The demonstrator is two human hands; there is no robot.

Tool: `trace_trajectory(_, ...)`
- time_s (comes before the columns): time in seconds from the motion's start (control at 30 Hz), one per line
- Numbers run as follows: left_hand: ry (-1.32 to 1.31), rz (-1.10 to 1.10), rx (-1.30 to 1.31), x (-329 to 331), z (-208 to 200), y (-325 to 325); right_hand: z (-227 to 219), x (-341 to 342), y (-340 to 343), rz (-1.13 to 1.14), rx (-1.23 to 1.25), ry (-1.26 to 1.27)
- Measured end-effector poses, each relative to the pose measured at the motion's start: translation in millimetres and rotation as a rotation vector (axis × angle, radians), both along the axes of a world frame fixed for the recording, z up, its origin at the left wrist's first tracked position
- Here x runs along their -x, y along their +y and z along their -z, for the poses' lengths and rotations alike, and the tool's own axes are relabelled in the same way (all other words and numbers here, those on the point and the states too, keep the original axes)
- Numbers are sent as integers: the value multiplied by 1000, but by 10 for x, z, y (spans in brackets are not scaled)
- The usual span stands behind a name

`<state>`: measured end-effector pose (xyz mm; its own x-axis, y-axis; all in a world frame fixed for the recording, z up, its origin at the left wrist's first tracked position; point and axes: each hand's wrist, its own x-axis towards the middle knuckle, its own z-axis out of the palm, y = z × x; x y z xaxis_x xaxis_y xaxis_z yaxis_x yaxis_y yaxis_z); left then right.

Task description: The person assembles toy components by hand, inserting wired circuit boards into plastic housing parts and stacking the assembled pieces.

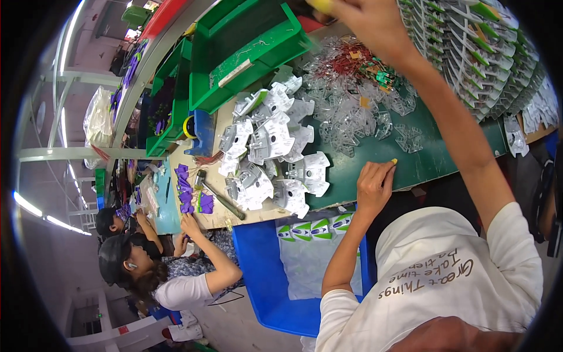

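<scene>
My left hand (pixel 375 186) rests over the near edge of the green work surface (pixel 346 173). Its fingers are curled together, and a yellow cover sits on one fingertip. Nothing shows between them. My right hand (pixel 372 23) is stretched far forward, partly cut off by the upper edge. A yellow patch shows at its fingertips, which are blurred, so any grip is hidden. Below that hand lies a heap of clear plastic parts (pixel 346 111) with red wires (pixel 346 63). Left of the heap are piled white and grey shell-shaped housings (pixel 272 138).
Green bins (pixel 234 88) stand at the far left. A blue crate (pixel 264 276) holds white-and-green parts (pixel 314 229). Stacked white-and-green shells (pixel 469 53) rise at right. A hammer-like tool (pixel 220 196) lies near purple pieces (pixel 185 188). Co-workers (pixel 170 264) sit at left.
</scene>
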<state>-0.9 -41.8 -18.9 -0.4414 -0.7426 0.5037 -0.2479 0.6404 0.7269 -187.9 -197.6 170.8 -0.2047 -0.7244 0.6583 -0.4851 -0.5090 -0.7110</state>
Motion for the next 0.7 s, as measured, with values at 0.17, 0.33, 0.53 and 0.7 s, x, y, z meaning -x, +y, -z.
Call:
trace_trajectory(0.17, 187, -48, -290, -34, -55, 23, 838, -131, 968, -296, -411, -381)
trace_trajectory(0.33, 668, 26, -826, -28, -452, -10, 1039, -50, 1667, -154, -372, 142)
trace_trajectory(0.53, 637, 165, -793, 176, -558, -20, 1072, -2, 1956, -137, -285, 347)
trace_trajectory(0.7, 577, 127, -787, 219, -506, 29, 1129, 63, 2018, -121, -207, 333)
